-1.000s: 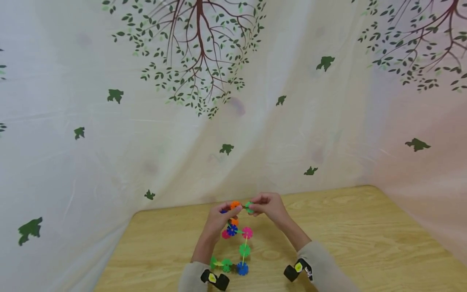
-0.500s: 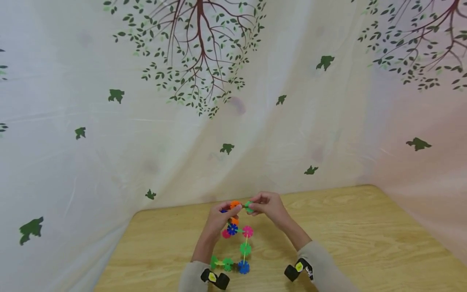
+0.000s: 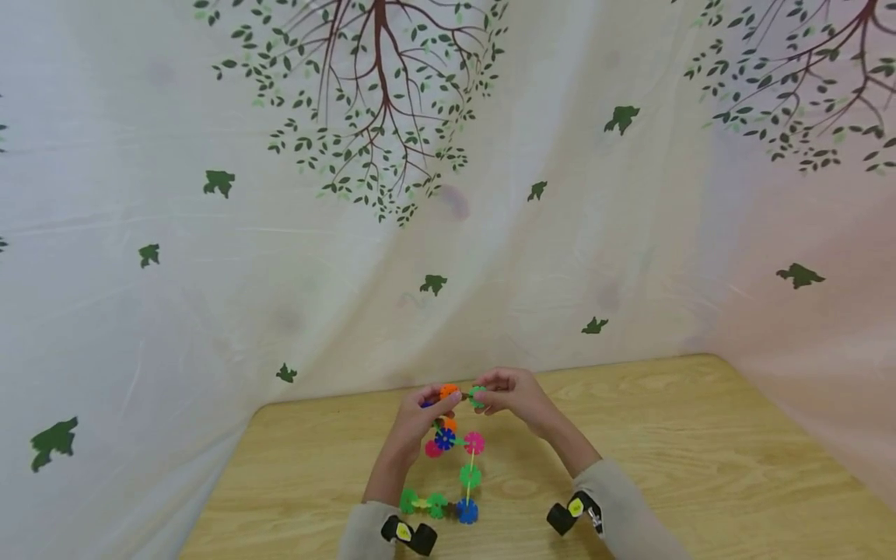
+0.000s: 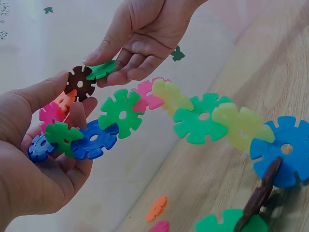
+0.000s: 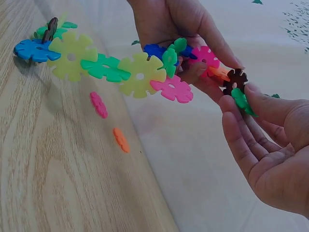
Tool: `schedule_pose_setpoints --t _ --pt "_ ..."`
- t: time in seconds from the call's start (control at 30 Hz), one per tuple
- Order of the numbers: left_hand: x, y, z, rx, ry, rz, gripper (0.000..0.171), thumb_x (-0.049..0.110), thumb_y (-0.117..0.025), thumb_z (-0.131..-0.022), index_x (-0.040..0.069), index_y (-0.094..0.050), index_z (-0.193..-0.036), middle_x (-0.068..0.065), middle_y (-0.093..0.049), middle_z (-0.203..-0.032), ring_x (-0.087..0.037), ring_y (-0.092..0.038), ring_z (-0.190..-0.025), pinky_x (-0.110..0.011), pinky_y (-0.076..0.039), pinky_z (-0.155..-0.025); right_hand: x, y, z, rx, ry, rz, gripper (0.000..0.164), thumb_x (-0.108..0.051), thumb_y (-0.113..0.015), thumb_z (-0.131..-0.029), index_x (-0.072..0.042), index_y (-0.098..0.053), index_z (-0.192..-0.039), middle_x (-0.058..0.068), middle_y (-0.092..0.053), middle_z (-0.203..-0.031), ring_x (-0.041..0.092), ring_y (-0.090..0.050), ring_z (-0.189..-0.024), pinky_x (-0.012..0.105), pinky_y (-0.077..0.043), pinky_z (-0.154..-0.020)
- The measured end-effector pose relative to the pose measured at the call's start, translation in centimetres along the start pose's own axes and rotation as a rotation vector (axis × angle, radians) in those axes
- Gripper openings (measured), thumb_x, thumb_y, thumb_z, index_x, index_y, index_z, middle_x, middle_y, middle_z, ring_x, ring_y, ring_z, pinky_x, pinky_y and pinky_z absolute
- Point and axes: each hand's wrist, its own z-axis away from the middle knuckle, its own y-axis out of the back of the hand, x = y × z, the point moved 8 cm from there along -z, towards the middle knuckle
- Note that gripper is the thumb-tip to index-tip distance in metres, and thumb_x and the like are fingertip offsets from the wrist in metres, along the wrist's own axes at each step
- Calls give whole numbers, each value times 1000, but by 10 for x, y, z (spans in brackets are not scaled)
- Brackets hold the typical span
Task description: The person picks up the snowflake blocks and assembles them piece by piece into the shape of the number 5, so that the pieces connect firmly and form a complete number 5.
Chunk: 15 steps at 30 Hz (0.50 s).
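Toothed plastic discs are slotted together in a long multicoloured chain, with a blue disc (image 4: 286, 150) near its table end. My left hand (image 3: 413, 424) holds the raised end, thumb and fingers at a brown disc (image 4: 80, 87) and an orange disc (image 3: 449, 390). Pink, green and dark blue discs lie against its palm and fingers. Thumb and fingers of my right hand (image 3: 518, 398) pinch a green disc (image 5: 242, 102), whose edge meets the brown disc's edge. The right fingertips partly hide the green disc.
A loose pink disc (image 5: 98, 105) and a loose orange disc (image 5: 121, 140) lie on the wooden table (image 3: 665, 443) near its far edge. The chain's lower part rests close in front of me, between my forearms. Behind the table hangs a pale curtain (image 3: 336, 311) with a leaf print.
Both hands keep their grip at the chain's raised end, almost still. The hanging part of the chain has shifted only slightly.
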Motion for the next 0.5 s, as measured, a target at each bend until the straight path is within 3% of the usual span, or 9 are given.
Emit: schedule_pose_setpoints --t 0.5 --pt "4 1 1 -2 1 7 35 32 -75 -93 3 -69 -111 -1 -63 -88 -14 -61 -82 -31 -54 -78 2 5 -1 9 -29 21 34 -17 -71 -97 7 -65 -119 5 -76 -93 16 -74 -82 54 -61 -84"
